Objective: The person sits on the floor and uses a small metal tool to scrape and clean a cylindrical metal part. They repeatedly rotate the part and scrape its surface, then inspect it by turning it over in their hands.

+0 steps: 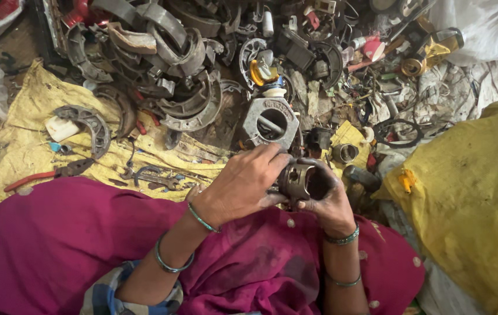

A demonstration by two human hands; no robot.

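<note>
Seen from above, a seated person's left hand point(243, 184) and right hand point(330, 201) each keep a closed grip on a greasy cylindrical metal part point(302, 181) over the lap. Oily fingers may let it slip into the scrap pile point(202, 64) ahead.

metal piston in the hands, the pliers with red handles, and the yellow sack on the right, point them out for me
metal piston point(302, 179), head view, on its ringed side wall
pliers with red handles point(48, 174), head view, near where the red handle meets the dark jaws
yellow sack point(470, 192), head view, on its broad upper face
</note>
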